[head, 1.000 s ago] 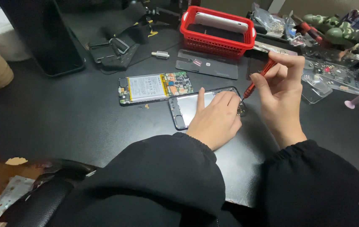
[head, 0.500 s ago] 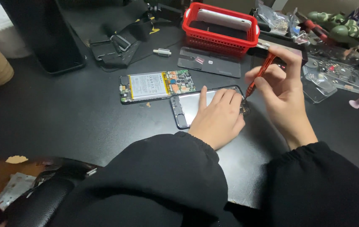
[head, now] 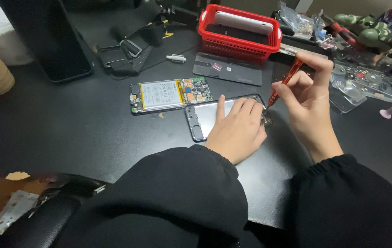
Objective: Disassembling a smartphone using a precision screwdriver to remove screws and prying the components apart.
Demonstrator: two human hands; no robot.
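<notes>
My left hand (head: 236, 127) lies flat on a dark phone frame (head: 202, 117) on the black table, pinning it down with the fingers spread. My right hand (head: 307, 98) grips a thin red screwdriver (head: 284, 84), its tip set down at the frame's right end beside my left fingertips. An opened phone body (head: 170, 94) with a silver battery and a green circuit board lies just left of the frame, apart from both hands.
A red plastic basket (head: 240, 43) holding a white phone stands at the back. A clear flat panel (head: 227, 69) lies in front of it. A large dark tablet (head: 49, 39) sits at left, and clear trays with small parts (head: 365, 78) at right.
Both hands stay in place on the frame; the screwdriver has barely shifted. The view has tilted slightly.
</notes>
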